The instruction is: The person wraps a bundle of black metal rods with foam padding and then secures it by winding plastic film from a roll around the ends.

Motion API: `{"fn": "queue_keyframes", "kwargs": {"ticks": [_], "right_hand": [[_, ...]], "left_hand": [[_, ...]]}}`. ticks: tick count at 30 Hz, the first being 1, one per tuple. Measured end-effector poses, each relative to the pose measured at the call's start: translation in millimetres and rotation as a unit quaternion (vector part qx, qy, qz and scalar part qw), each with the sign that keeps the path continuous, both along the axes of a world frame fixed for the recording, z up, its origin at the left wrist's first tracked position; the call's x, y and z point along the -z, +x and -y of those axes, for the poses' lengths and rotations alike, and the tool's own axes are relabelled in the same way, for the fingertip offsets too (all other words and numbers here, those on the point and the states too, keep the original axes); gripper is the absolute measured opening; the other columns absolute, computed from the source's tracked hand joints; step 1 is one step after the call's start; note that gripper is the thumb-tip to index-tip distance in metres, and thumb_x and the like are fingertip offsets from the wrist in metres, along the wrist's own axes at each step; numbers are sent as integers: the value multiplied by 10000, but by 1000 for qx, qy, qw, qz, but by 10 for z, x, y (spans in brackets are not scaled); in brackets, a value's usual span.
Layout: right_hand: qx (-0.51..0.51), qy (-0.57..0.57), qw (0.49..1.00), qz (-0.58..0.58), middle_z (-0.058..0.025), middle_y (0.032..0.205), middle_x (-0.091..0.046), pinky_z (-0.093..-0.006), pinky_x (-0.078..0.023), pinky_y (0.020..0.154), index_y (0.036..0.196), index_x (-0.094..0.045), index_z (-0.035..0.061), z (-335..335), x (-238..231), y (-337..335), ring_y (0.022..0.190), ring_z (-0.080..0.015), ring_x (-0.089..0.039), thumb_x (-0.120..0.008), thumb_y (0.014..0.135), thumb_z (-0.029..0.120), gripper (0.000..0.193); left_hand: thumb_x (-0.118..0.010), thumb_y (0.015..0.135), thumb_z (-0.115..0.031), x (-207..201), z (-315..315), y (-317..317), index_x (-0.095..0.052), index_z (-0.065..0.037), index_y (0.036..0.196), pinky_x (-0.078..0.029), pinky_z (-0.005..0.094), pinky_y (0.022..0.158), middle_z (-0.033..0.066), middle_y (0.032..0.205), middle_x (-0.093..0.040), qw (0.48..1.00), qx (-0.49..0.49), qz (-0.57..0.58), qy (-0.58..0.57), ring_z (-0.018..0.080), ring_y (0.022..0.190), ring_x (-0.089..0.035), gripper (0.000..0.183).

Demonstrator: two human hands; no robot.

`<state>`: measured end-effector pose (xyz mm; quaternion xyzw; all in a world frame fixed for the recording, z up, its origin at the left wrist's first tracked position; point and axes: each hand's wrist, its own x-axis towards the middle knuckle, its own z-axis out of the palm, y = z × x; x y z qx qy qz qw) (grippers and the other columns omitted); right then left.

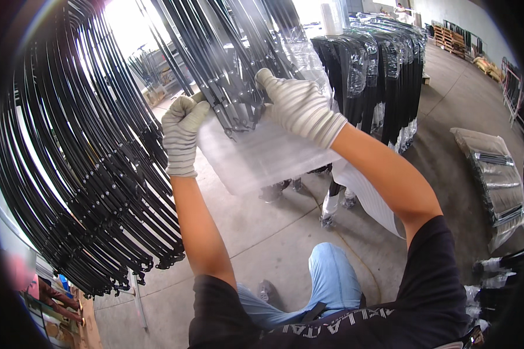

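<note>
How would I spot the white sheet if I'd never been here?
Find the big row of black rods at far left. Just right of it, the white sheet spreads below and between the gloved left hand and right hand. It's broad and pale; its neighbouring rods are thin and dark.

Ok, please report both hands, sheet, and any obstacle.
Left hand closed on white sheet. Right hand at black rods, grip unclear. Sheet behind rod ends. Rod cluster close at left.

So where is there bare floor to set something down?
Bare floor lies between wrapped bundles and flat pack at right, and between left forearm and jeans. Crowded: around left hand and right hand, beside black rods.
</note>
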<state>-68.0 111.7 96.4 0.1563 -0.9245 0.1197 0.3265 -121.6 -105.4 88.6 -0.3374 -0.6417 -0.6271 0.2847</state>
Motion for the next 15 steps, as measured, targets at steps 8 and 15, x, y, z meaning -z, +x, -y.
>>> {"fn": "queue_keyframes", "kwargs": {"ticks": [8, 15], "right_hand": [[37, 97, 975, 198, -64, 829, -634, -319, -464, 760, 998, -588, 119, 35, -472, 2, 791, -213, -605, -601, 741, 188, 266], [-5, 54, 949, 311, -75, 995, -610, -306, -443, 855, 1093, -560, 96, 71, -661, 175, 938, -219, -576, -609, 742, 251, 387]], "left_hand": [[-752, 677, -212, -74, 176, 35, -562, -91, 706, -368, 151, 499, -53, 624, -547, 999, 24, -12, -35, 26, 539, -440, 226], [-704, 729, -224, -57, 180, 131, -541, -90, 741, -277, 168, 327, -19, 594, -560, 996, -5, 56, -70, 18, 393, -398, 211]]}}
